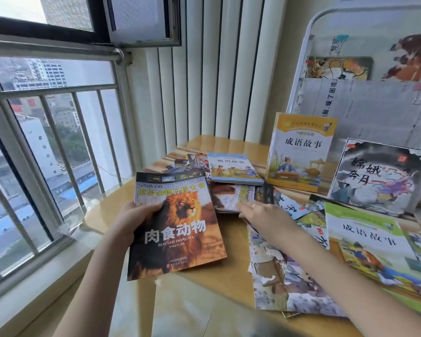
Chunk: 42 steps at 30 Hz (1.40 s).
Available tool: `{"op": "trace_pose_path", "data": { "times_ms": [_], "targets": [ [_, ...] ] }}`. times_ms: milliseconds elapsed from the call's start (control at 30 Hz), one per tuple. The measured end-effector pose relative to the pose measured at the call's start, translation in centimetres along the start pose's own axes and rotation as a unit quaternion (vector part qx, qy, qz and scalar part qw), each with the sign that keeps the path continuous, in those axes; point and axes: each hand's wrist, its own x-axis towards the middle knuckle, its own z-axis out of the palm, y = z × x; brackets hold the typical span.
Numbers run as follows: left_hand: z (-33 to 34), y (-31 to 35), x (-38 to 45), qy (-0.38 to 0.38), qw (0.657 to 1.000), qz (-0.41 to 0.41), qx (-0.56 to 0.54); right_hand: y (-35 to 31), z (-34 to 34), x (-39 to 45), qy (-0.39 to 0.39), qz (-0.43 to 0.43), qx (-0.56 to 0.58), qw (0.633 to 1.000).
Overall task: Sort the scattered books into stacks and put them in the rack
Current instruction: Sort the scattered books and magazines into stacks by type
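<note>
left hand point(134, 218) grips lion book point(178, 229) | right hand point(265, 215) touches blurred book point(233, 197)

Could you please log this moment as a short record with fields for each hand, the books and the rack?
left hand: grips the lion book by its left edge, above the table
right hand: fingers straight, touching a flat book
loose books: scattered flat on the table
upright books: yellow book and moon book lean at the rack
rack: white frame, back right
</note>
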Motion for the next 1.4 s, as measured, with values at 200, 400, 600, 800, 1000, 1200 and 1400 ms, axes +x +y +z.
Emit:
{"op": "trace_pose_path", "data": {
  "times_ms": [200,400,600,800,1000,1200,1400],
  "targets": [
    [-1.1,0.3,-0.2,-0.029,0.999,-0.019,0.007,3.4,-0.9,-0.8,0.189,0.048,0.042,0.98],
    [-2.1,0.9,0.6,-0.028,0.996,-0.069,-0.041,7.1,-0.4,-5.6,0.246,0.029,0.085,0.965],
    [-0.3,0.9,0.7,-0.022,0.997,-0.043,0.066,10.8,-0.1,-10.6,0.166,0.077,0.033,0.983],
    [0.0,0.9,1.0,-0.051,0.994,-0.056,0.078,11.1,0.0,-13.5,0.089,0.226,0.133,0.961],
    [2.1,0.6,0.9,-0.119,0.986,-0.074,0.088,7.7,-3.0,-10.7,0.233,0.481,0.741,0.406],
    [3.1,0.4,1.2,-0.096,0.986,-0.081,0.114,9.0,-4.0,-8.6,0.181,0.535,0.773,0.288],
    [3.3,0.2,1.1,-0.098,0.984,-0.076,0.124,7.7,-1.1,-6.8,0.139,0.5,0.638,0.569]
  ]
}}
